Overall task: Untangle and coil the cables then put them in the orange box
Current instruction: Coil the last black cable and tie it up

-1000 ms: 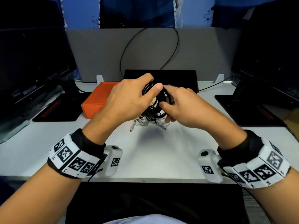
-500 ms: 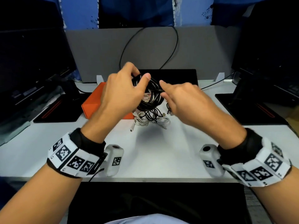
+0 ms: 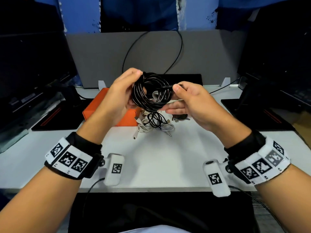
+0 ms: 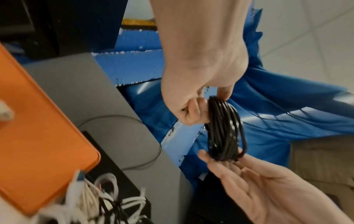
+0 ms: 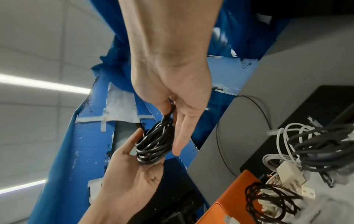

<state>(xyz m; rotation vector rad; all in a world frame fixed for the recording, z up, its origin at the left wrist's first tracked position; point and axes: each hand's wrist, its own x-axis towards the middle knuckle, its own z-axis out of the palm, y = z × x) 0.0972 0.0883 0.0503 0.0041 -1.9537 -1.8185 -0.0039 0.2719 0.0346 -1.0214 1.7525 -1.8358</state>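
Hands [image 3: 116, 96] [image 3: 190, 103] hold a glossy black coiled cable [image 3: 151, 91].

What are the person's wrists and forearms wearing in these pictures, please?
Each bare forearm carries a black wrist strap wrapped with a white band of square black-and-white markers. A white camera pod with its own marker juts from each wrist, trailing a thin black cable. No sleeves show.
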